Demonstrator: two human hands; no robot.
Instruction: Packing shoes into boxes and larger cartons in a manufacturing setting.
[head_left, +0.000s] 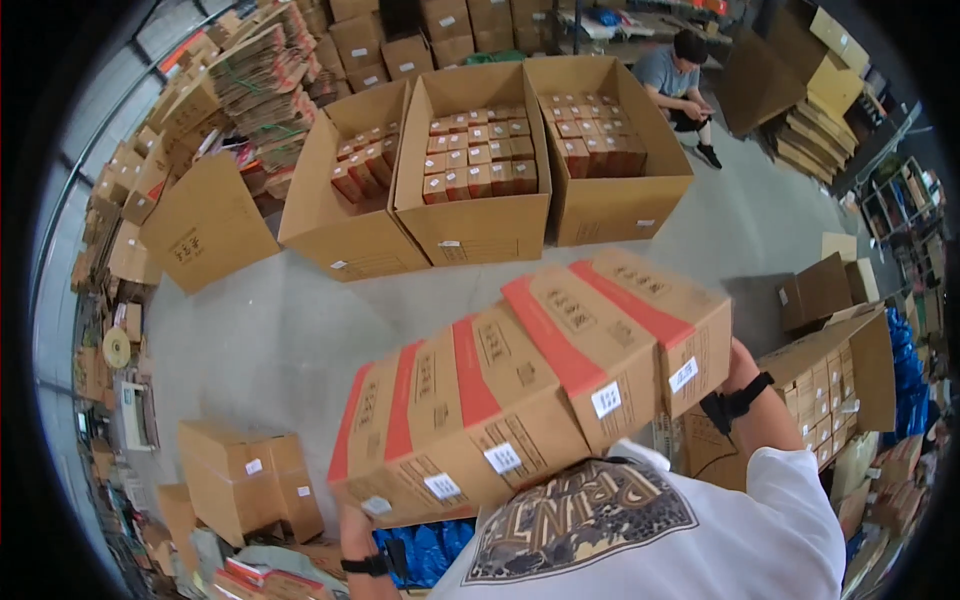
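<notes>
A row of several brown cardboard boxes [500,365] with red bands and white labels is held up between my two hands, close against my chest. My left hand [354,527] presses on the row's left end from below, its fingers mostly hidden by the box. At the other end my right hand [739,366] grips the outer side of the last box, the fingers out of sight behind it. Both wrists wear black bands. The row tilts, its right end lying farther from me than the left.
Ahead on the grey floor stand three large open cartons, the left [355,240], middle [490,228] and right [615,212], each containing similar small boxes. A person [665,80] sits at the back right. Another open carton [875,370] with boxes stands right; a closed carton [235,490] stands lower left.
</notes>
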